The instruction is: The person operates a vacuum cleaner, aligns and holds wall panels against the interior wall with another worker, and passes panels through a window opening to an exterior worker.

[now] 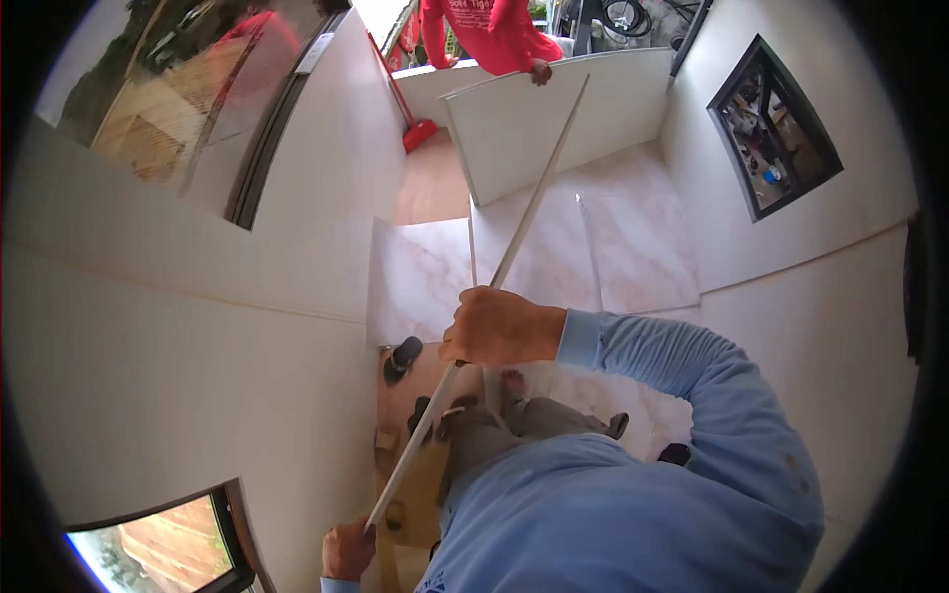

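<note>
A long, thin, pale strip (535,203) slants across the middle of the view, from the lower left up to the far panel. My right hand (502,327) is closed in a fist around its middle. Near the lower end, my left hand (348,551) grips the same strip. The strip's far tip overlaps a white panel (544,133) in the view; whether it touches cannot be told. Marble-patterned floor sheets (534,247) lie beneath the strip, with thin seams between them.
Beyond the panel stands a person in red (484,30), a hand on its top edge. A red broom (420,134) leans by the left wall. Dark sandals (402,360) lie near my feet. White walls with dark-framed windows (775,128) rise on both sides.
</note>
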Demonstrator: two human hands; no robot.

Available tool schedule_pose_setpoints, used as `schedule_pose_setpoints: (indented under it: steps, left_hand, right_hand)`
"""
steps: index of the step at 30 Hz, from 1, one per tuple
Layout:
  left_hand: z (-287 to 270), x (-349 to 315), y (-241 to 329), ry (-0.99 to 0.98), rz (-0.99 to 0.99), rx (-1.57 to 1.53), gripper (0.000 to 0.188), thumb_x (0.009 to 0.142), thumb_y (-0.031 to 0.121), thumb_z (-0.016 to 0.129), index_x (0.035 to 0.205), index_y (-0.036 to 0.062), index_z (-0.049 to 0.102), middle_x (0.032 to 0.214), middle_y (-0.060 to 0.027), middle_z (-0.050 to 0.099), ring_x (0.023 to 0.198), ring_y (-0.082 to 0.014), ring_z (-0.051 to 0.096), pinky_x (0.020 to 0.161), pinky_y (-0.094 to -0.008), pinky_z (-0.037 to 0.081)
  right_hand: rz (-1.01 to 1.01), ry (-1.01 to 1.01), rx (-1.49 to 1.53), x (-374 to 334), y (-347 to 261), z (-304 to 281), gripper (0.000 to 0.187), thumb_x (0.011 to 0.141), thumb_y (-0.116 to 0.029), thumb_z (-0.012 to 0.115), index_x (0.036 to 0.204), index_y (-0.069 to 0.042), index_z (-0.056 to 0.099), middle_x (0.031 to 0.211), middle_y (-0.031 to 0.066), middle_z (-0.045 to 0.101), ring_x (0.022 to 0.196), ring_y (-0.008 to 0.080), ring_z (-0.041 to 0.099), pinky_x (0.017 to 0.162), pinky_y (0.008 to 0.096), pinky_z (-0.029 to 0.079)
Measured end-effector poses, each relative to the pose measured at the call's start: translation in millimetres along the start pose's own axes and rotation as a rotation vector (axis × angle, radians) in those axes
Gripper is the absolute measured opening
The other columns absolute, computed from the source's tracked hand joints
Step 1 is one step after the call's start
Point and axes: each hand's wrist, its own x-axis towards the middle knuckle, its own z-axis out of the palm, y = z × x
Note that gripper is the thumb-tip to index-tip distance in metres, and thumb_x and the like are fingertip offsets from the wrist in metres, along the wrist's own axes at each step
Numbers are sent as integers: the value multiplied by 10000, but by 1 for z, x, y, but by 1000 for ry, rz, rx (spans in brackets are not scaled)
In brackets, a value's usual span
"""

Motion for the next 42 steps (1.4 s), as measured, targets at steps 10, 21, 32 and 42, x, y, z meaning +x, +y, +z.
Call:
schedule_pose_setpoints:
  steps: [10,21,32,42]
  left_hand:
    - [-36,78,30,21,96,40,208,879,307,721,982,127,738,699,-194,679,687,-417,687,668,-526,560]
    - [-72,162,60,-71,169,81,226,884,318,705,1041,159,739,694,-177,680,679,-399,686,639,-521,550]
    - [-107,246,79,-4,282,58,394,983,353,593,759,47,696,677,-208,661,621,-401,649,584,-537,506]
    - [-127,307,99,71,360,10,348,965,309,604,750,51,696,710,-206,670,641,-403,649,592,-534,507]
  right_hand:
    - [35,11,-63,-15,76,-31,99,850,-196,646,758,-159,641,705,-19,673,705,199,696,679,352,498]
    - [99,-15,-12,-19,168,-29,90,814,-217,672,773,-145,637,705,2,669,705,204,692,690,356,497]
    - [116,12,15,-7,266,-15,91,839,-209,638,774,-146,646,711,-4,670,728,200,704,731,344,523]
    - [193,-89,32,-1,336,-29,71,806,-227,689,772,-165,683,766,-6,715,801,198,718,781,351,526]
